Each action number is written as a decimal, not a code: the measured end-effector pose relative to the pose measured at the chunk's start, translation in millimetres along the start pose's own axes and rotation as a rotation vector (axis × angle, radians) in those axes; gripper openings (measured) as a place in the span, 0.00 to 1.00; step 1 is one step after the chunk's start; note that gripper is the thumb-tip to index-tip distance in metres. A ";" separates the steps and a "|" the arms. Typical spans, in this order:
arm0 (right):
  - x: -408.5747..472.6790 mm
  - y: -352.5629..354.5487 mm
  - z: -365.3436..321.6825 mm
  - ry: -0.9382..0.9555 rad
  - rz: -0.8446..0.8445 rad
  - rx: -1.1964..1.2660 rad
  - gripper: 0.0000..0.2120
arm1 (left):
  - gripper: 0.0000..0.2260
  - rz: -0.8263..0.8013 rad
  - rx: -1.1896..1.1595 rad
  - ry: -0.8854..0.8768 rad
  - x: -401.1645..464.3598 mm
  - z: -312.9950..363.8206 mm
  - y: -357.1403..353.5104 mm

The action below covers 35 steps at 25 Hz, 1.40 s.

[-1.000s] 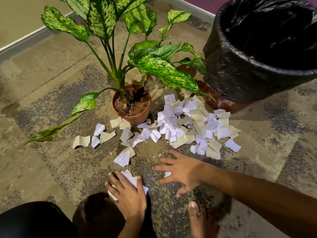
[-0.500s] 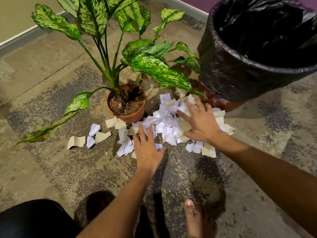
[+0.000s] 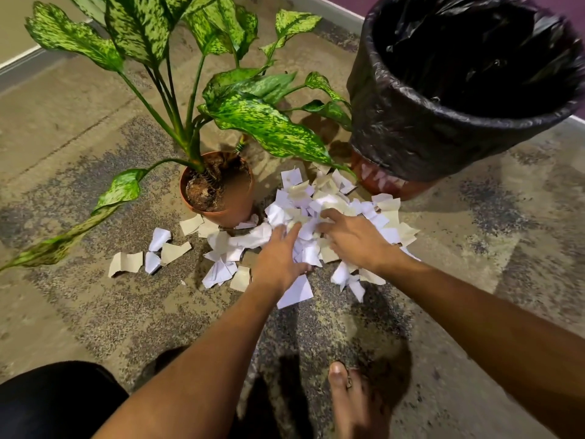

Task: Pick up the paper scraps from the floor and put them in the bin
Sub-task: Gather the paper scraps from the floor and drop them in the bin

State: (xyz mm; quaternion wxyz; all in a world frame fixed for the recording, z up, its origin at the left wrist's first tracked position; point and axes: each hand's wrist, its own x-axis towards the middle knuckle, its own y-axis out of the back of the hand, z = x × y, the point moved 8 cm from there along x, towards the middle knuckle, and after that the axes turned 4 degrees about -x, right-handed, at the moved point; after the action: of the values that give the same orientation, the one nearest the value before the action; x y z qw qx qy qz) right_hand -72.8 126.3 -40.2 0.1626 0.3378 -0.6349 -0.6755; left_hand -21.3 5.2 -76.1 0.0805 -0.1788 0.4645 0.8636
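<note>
A heap of white and beige paper scraps (image 3: 329, 198) lies on the floor between a plant pot and the bin. My left hand (image 3: 280, 258) and my right hand (image 3: 354, 239) press into the heap from both sides, fingers curled around a bunch of scraps between them. More loose scraps (image 3: 172, 251) lie scattered to the left. The bin (image 3: 411, 144), lined with a black bag, stands at the upper right with its mouth wide and dark inside.
A potted plant (image 3: 234, 201) with long green speckled leaves stands just left of the heap; one leaf (image 3: 269, 128) hangs over the scraps. My bare foot (image 3: 351, 400) and a dark-clothed knee (image 3: 57, 400) are at the bottom. A wall skirting (image 3: 22, 58) runs along the back.
Both hands have closed in toward each other over the heap, pushing the scraps into a tighter pile and curling around a bunch. The view has moved closer.
</note>
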 end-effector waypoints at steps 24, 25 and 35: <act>-15.2 111.0 46.2 -0.307 0.220 0.251 0.18 | 0.07 0.662 -0.159 -0.416 -21.8 92.3 112.0; -18.1 123.9 47.0 -0.321 0.238 0.265 0.17 | 0.06 0.714 -0.213 -0.414 -23.0 96.6 121.4; -81.9 260.4 85.6 -0.397 0.562 0.626 0.09 | 0.04 0.787 -0.860 -0.366 -32.1 113.5 137.5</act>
State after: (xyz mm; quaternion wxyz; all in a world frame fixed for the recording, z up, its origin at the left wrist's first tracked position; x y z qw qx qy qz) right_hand -125.2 206.8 229.4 0.1048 0.0499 -0.8941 -0.4326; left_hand -60.2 24.0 99.8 -0.2457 0.1409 0.0841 0.9554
